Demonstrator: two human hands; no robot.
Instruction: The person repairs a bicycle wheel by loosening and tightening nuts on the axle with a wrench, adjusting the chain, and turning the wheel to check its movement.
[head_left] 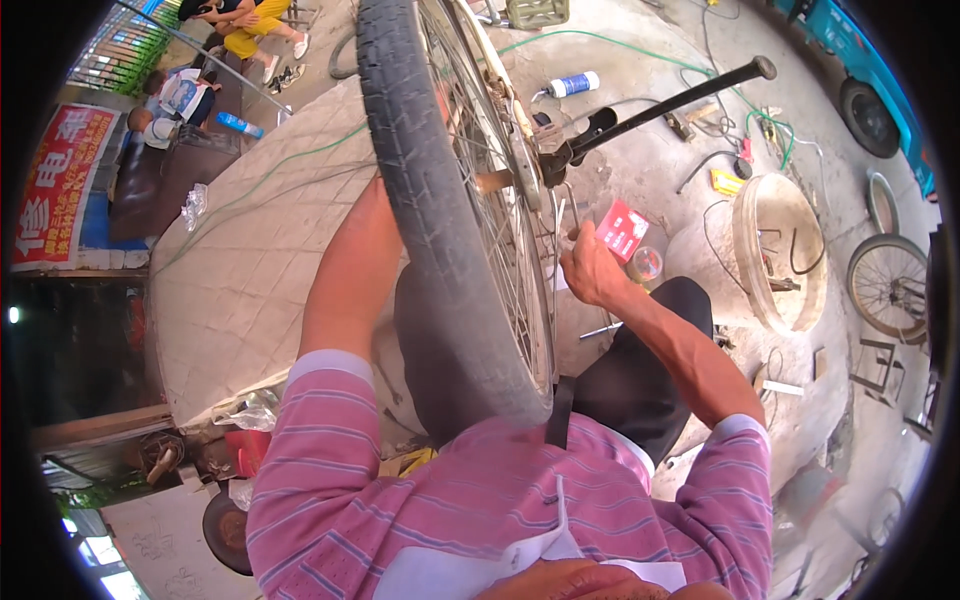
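Loosely curled right hand [594,270] beside bicycle wheel [425,200], hold unclear; left forearm [348,270] angled behind it, grip obscured.

Outdoor bicycle workshop, wheel [430,210], tool bucket [742,237]

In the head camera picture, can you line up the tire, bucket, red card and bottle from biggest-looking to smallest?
1. Tire, though being close to the camera helps
2. Bucket
3. Red card and bottle: too alike to rank
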